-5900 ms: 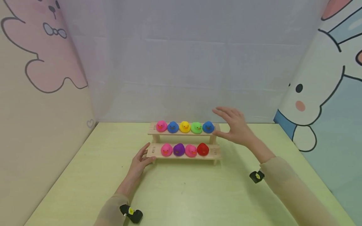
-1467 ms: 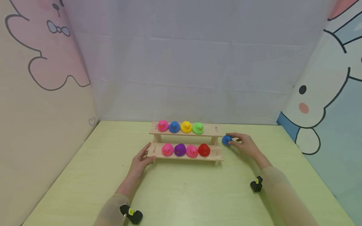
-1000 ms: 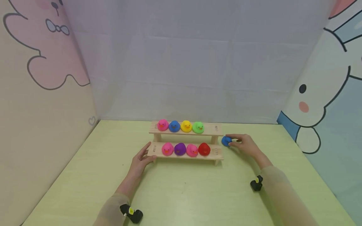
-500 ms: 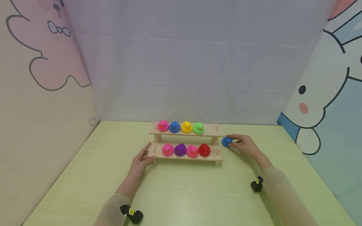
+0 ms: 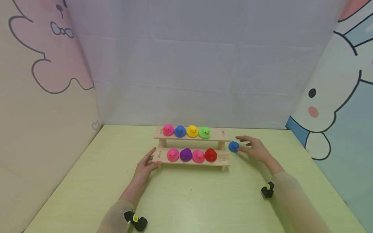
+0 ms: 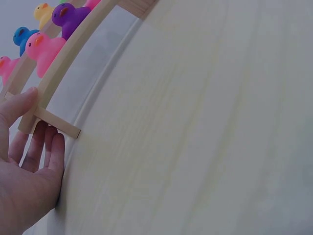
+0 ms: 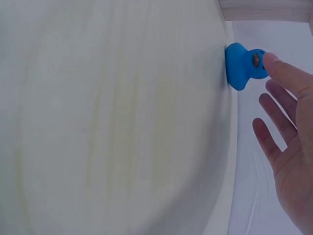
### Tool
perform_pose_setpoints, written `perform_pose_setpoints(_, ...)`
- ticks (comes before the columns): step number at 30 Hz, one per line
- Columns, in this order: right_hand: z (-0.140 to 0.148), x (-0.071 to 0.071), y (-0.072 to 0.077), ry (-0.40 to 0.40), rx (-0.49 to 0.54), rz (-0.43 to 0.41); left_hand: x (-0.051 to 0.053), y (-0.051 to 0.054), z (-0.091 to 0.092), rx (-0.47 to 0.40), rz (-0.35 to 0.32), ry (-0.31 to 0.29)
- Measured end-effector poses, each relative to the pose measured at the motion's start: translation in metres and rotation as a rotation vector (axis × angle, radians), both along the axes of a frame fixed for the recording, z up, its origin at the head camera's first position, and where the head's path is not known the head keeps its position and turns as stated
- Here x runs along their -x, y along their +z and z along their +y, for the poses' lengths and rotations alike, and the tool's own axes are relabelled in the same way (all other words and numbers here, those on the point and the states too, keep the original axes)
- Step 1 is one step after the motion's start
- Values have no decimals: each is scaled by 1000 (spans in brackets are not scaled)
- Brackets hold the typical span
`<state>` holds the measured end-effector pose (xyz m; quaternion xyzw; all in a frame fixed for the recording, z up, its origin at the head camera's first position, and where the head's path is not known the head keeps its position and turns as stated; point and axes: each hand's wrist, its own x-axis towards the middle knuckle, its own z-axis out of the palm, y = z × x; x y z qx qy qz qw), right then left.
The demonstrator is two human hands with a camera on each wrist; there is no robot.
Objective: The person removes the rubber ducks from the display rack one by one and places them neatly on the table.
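Note:
A two-tier wooden stand (image 5: pixel 191 160) bears rubber ducks on both shelves. My left hand (image 5: pixel 143 169) holds the left end of its lower shelf; in the left wrist view the thumb (image 6: pixel 22 104) lies on the board and the fingers reach behind it. On the table right of the stand sits a blue rubber duck (image 5: pixel 233 146). Beside it is my right hand (image 5: pixel 256 150), its fingers spread off the duck. In the right wrist view the thumb (image 7: pixel 281 72) overlaps the duck's head; whether they touch I cannot tell.
The upper shelf has a pink duck (image 5: pixel 168 129), a blue one (image 5: pixel 180 131), a yellow one (image 5: pixel 192 131) and a green one (image 5: pixel 204 132). The lower holds two pink ducks, a purple duck (image 5: pixel 186 155) and a red duck (image 5: pixel 210 155). A pale curtain (image 5: pixel 186 64) hangs behind.
The blue duck from the upper shelf's right end was carried down to the table on the right. Within the last half second my right fingers have loosened from it. The left hand stays put.

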<state>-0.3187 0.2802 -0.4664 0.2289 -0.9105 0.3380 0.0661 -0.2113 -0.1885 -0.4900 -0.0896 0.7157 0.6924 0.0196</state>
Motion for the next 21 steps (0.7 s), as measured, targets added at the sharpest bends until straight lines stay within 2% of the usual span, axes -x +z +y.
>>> perform_pose_setpoints(6, 2, -1, 13, -6, 16, 10, 1, 0, 1, -6, -9, -2)
perform_pose_setpoints(21, 4, 0, 34, -60, 23, 57, 1, -1, 1, -6, -14, -5)
